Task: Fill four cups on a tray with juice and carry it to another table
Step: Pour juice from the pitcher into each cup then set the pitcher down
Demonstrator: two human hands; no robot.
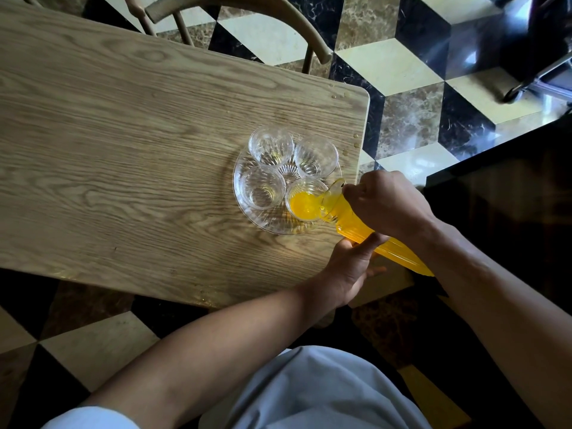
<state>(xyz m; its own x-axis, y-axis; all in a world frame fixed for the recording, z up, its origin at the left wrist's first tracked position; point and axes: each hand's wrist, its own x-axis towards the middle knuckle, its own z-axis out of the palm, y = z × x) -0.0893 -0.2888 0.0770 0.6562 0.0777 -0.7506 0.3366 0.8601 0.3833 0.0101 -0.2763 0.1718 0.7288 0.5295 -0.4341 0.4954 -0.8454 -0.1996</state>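
Note:
A round clear glass tray (244, 209) sits near the right end of the wooden table (123, 150) and carries several clear cups. The near-right cup (305, 201) holds orange juice that streams in from a tilted clear jug (349, 224) full of juice. The near-left cup (261, 187), far-left cup (270, 145) and far-right cup (315, 156) look empty of juice. My right hand (387, 202) grips the jug near its spout from above. My left hand (349, 267) holds the jug's lower body from beneath, thumb over it.
A wooden chair (247, 13) stands at the table's far side. The floor (402, 72) is a black, cream and brown cube pattern. A dark counter (510, 181) lies right of the table. Droplets dot the table's right edge.

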